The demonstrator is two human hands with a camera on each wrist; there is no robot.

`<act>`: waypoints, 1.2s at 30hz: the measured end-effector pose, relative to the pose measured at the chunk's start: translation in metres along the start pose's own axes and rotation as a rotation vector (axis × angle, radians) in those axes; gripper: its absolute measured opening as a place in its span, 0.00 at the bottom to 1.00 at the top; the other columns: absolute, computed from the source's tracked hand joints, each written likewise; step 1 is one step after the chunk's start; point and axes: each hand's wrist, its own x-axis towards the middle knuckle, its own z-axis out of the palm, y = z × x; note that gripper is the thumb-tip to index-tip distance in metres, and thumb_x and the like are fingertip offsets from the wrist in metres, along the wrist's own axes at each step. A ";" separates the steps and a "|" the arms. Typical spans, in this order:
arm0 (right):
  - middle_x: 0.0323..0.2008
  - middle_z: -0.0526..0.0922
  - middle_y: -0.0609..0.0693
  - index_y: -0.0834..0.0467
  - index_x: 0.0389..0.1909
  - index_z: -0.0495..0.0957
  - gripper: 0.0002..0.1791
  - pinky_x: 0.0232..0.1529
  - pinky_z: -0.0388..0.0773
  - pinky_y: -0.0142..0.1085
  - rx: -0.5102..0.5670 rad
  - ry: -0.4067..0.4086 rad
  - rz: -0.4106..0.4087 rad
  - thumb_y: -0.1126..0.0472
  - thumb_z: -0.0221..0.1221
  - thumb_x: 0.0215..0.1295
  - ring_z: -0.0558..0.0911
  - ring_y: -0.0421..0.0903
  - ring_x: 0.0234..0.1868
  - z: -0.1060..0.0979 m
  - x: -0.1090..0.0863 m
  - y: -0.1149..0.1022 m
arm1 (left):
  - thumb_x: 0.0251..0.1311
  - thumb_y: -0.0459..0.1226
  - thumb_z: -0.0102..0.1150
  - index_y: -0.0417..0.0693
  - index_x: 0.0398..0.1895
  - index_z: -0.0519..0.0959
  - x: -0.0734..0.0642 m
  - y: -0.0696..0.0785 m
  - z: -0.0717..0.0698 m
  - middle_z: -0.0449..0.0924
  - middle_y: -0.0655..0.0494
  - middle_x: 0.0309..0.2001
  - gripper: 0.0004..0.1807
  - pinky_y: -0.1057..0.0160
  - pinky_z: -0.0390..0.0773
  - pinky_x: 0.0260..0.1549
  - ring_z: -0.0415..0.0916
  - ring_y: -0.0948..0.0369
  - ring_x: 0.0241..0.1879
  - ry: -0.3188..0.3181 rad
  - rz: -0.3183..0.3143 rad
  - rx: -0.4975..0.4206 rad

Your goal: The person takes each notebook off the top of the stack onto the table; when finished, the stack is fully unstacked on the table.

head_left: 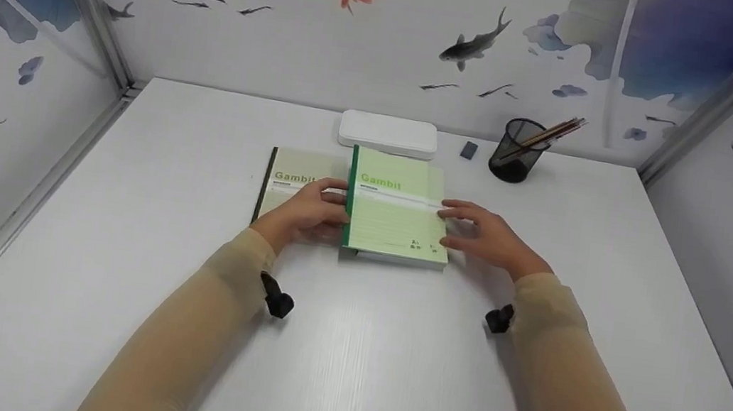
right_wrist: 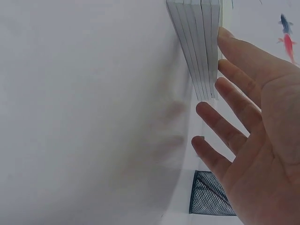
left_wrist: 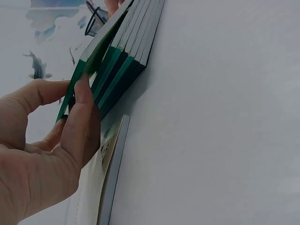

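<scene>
A green notebook [head_left: 393, 220] marked "Gambit" lies at the top of a stack of several notebooks [left_wrist: 133, 40] with green spines. My left hand [head_left: 312, 212] pinches its spine between thumb and fingers. In the left wrist view, that spine is raised, with a gap over the notebooks below. On the other side, my right hand [head_left: 487, 238] has its fingers spread, the thumb and fingertips at the stack's right edge [right_wrist: 199, 42]. A beige notebook [head_left: 290, 165] with a dark spine lies left of the stack, partly hidden under my left hand.
Behind the stack is a white case [head_left: 388, 134]. Right of the case are a small dark block [head_left: 469, 150] and a black mesh cup [head_left: 514, 162] holding several pencils [head_left: 556, 132]. Printed panels wall the table's back and sides.
</scene>
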 end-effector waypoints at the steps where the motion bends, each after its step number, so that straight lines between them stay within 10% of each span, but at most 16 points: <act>1: 0.79 0.64 0.43 0.46 0.70 0.75 0.32 0.80 0.51 0.57 0.000 -0.001 0.000 0.48 0.69 0.66 0.56 0.52 0.82 0.000 0.000 0.000 | 0.59 0.26 0.66 0.54 0.75 0.64 -0.001 -0.001 -0.002 0.77 0.50 0.67 0.41 0.57 0.84 0.47 0.83 0.53 0.53 0.003 0.003 -0.013; 9: 0.79 0.62 0.41 0.44 0.70 0.75 0.31 0.81 0.50 0.58 0.022 -0.002 0.023 0.47 0.69 0.66 0.54 0.52 0.83 -0.001 -0.002 0.000 | 0.61 0.23 0.62 0.56 0.75 0.65 -0.012 -0.002 -0.028 0.76 0.49 0.68 0.40 0.58 0.86 0.45 0.85 0.56 0.50 -0.039 0.034 -0.176; 17: 0.79 0.63 0.42 0.45 0.70 0.75 0.30 0.81 0.49 0.57 0.021 -0.002 0.026 0.49 0.69 0.67 0.54 0.51 0.83 -0.003 -0.004 -0.001 | 0.64 0.24 0.58 0.57 0.78 0.60 -0.029 0.002 -0.069 0.71 0.48 0.72 0.41 0.56 0.86 0.50 0.84 0.56 0.51 -0.011 0.087 -0.098; 36: 0.79 0.63 0.42 0.46 0.69 0.76 0.30 0.81 0.49 0.57 0.051 -0.004 0.031 0.50 0.69 0.67 0.54 0.51 0.83 0.002 -0.002 0.000 | 0.68 0.26 0.58 0.58 0.81 0.53 -0.094 -0.003 -0.212 0.73 0.59 0.63 0.43 0.61 0.86 0.45 0.85 0.63 0.46 0.140 0.063 -0.042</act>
